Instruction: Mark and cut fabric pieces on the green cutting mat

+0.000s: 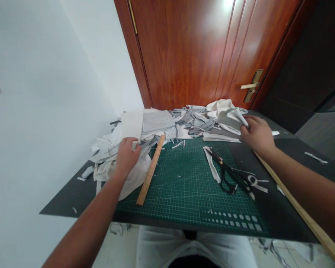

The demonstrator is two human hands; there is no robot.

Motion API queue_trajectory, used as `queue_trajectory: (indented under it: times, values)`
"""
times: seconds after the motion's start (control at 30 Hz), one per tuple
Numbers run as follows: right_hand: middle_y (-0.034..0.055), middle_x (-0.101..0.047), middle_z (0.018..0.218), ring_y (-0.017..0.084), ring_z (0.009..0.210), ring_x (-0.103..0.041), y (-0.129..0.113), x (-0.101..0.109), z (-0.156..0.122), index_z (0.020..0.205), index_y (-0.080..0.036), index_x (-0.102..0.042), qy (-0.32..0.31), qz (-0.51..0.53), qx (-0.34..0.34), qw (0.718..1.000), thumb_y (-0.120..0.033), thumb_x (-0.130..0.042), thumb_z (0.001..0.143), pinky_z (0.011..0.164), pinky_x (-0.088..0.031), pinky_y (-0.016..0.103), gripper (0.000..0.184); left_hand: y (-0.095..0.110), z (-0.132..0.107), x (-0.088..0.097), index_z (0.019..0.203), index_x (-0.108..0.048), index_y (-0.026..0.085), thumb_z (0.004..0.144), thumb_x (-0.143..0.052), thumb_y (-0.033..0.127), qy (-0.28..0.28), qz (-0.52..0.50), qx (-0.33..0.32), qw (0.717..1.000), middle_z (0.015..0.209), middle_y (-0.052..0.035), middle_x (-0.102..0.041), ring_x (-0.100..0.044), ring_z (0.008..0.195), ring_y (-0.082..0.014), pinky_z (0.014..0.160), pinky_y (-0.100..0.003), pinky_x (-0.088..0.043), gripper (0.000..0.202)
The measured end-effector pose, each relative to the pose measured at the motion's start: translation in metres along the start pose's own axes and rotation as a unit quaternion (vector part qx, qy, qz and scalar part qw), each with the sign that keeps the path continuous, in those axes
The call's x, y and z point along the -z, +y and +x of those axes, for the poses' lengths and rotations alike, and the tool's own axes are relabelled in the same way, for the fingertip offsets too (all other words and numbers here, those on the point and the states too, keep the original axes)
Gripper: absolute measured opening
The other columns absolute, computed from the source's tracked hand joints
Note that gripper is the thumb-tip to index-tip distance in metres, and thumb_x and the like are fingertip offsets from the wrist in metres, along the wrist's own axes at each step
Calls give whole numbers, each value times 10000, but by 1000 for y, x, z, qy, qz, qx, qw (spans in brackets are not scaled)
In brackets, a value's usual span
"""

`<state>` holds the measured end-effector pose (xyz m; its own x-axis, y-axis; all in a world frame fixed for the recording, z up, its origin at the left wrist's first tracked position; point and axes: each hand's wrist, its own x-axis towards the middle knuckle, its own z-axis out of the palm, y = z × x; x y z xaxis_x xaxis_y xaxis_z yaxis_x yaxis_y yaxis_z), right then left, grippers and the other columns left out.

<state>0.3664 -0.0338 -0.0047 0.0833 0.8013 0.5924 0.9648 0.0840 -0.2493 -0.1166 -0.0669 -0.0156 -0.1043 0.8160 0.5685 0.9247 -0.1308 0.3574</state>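
Note:
My left hand (127, 154) is at the lower edge of a cream fabric piece (132, 124) on the left heap. Its thumb stands apart from the fingers, and the fingertips touch the cloth. A flat grey fabric piece (158, 121) lies right beside that one. At the far right of the scrap pile, my right hand (258, 133) pinches a folded grey-white fabric piece (233, 117), raised a little at its near edge. Black scissors (225, 169) lie partly open on the green cutting mat (181, 186), touching a narrow white fabric strip (211, 163).
A short wooden ruler (151, 171) lies along the mat's left side. A long wooden stick (298, 206) passes under my right forearm and over the table's front edge. Grey scraps (195, 121) are heaped against the wooden door (190, 52). A white wall (58, 74) borders the left.

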Motion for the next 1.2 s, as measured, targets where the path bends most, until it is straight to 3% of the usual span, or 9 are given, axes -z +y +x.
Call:
queue_trajectory:
  times: [0.1, 0.2, 0.33, 0.5, 0.6, 0.73, 0.93, 1.07, 1.2]
  values:
    - [251, -405, 1596, 433, 1407, -394, 35, -26, 10, 1406, -106, -617, -125, -139, 46, 981, -361, -394, 1030, 1075, -346, 551, 507, -45, 30, 6, 1325, -583, 143, 902, -556, 287, 38, 98, 8, 994, 1355, -167, -568, -507, 1332, -317, 1156, -428, -388, 447]
    - [207, -557, 1497, 433, 1332, -520, 56, -61, 6, 1392, -177, -656, -259, -150, 68, 952, -335, -503, 975, 1067, -400, 578, 471, -76, 49, -1, 1485, -466, 158, 873, -661, 431, -40, 127, 44, 990, 1461, -190, -505, -509, 1356, -355, 1143, -456, -407, 697]
    - [206, -662, 1373, 347, 1173, -671, 68, -91, 0, 1379, -132, -664, -321, -130, 69, 936, -262, -501, 953, 1019, -499, 450, 475, -99, 61, -21, 1573, -369, 222, 869, -686, 497, -165, 135, 78, 974, 1438, -201, -538, -589, 1293, -361, 1079, -438, -462, 820]
    - [192, -654, 1391, 346, 1202, -661, 72, -93, -4, 1398, -128, -647, -330, -117, 66, 934, -270, -478, 952, 1030, -506, 451, 498, -107, 76, -37, 1580, -361, 292, 912, -617, 478, -208, 163, 78, 961, 1363, -182, -594, -649, 1212, -352, 1029, -430, -487, 739]
    - [194, -617, 1434, 356, 1237, -636, 73, -89, -11, 1417, -124, -622, -298, -109, 71, 946, -348, -506, 948, 1055, -496, 448, 532, -107, 84, -40, 1551, -398, 289, 931, -574, 443, -207, 173, 77, 960, 1321, -187, -607, -658, 1189, -360, 1016, -448, -486, 662]
    - [196, -629, 1415, 368, 1238, -633, 71, -83, -22, 1421, -127, -611, -279, -107, 73, 951, -348, -500, 952, 1063, -489, 470, 530, -106, 89, -42, 1550, -342, 244, 814, -735, 450, -209, 153, 91, 962, 1240, -188, -655, -680, 1121, -359, 941, -409, -511, 859]
    - [248, -692, 1276, 389, 1154, -670, 69, -75, -25, 1294, -106, -699, -316, -102, 77, 940, -231, -424, 968, 966, -512, 489, 445, -108, 86, -44, 1319, -560, 208, 720, -770, 286, -184, 128, 118, 967, 1074, -121, -722, -685, 1001, -307, 860, -352, -513, 640]
    - [224, -697, 1277, 369, 1154, -673, 73, -75, -22, 1286, -104, -694, -315, -96, 65, 942, -247, -483, 940, 973, -514, 463, 430, -108, 91, -31, 974, -710, 184, 690, -703, 209, -147, 93, 133, 976, 901, -81, -720, -670, 948, -276, 859, -335, -499, 286]
    - [221, -696, 1276, 369, 1148, -667, 79, -70, -20, 1307, -101, -668, -265, -79, 61, 959, -334, -495, 947, 981, -513, 464, 462, -102, 105, 1, 993, -746, 157, 730, -640, 256, -80, 33, 160, 983, 787, -61, -693, -634, 742, -227, 718, -324, -496, 301]
